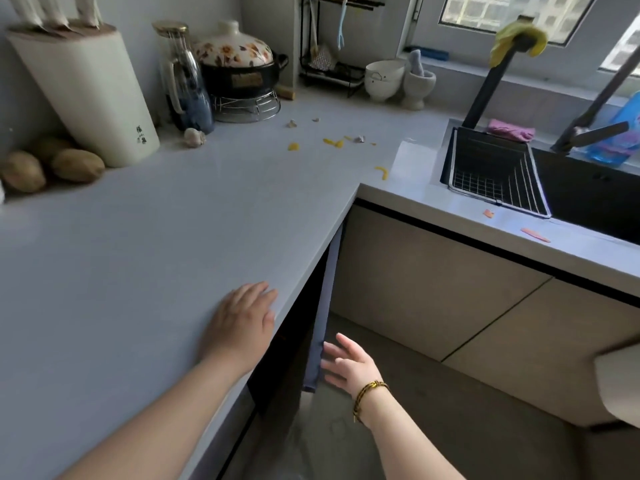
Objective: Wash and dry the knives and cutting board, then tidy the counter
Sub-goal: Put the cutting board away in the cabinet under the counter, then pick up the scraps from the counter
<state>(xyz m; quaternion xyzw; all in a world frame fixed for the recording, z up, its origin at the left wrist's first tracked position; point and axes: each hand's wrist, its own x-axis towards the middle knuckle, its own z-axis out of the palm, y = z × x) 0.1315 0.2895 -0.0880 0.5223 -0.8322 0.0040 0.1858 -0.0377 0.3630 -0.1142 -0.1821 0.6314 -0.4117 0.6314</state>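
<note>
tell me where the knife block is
In the head view, the knife block stands far left on the counter, between the potatoes and a glass jug.

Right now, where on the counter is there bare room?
The wide bare stretch of counter between the potatoes, the left hand and the front edge. Crowded: the back wall, with knife block, jug and pot; peel scraps litter the corner near the sink.

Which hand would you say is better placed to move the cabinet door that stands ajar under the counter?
Right. The right hand is open beside the lower edge of the cabinet door, below the counter; the left hand lies flat on top.
</note>
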